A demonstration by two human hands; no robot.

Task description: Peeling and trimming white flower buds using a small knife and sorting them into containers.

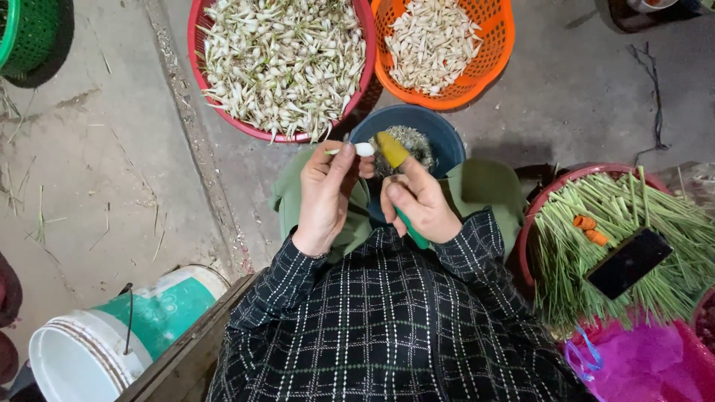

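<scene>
My left hand [325, 195] pinches a small white bulb [364, 150] with a short green stem, held over a dark blue bowl [441, 134] of trimmings. In my right hand [421, 202] is a small knife with a green handle [412, 228], and a yellowish cover sits on the thumb tip [392, 150], close to the bulb. Both hands are raised above my lap in green trousers. My sleeves are black with a white check.
A red basket [195, 45] of untrimmed white bulbs and an orange basket [500, 45] of peeled ones stand ahead. At right a red basin [527, 231] holds green stalks, a dark phone [628, 263] and two orange pieces. A white-and-green bucket [112, 335] lies at lower left.
</scene>
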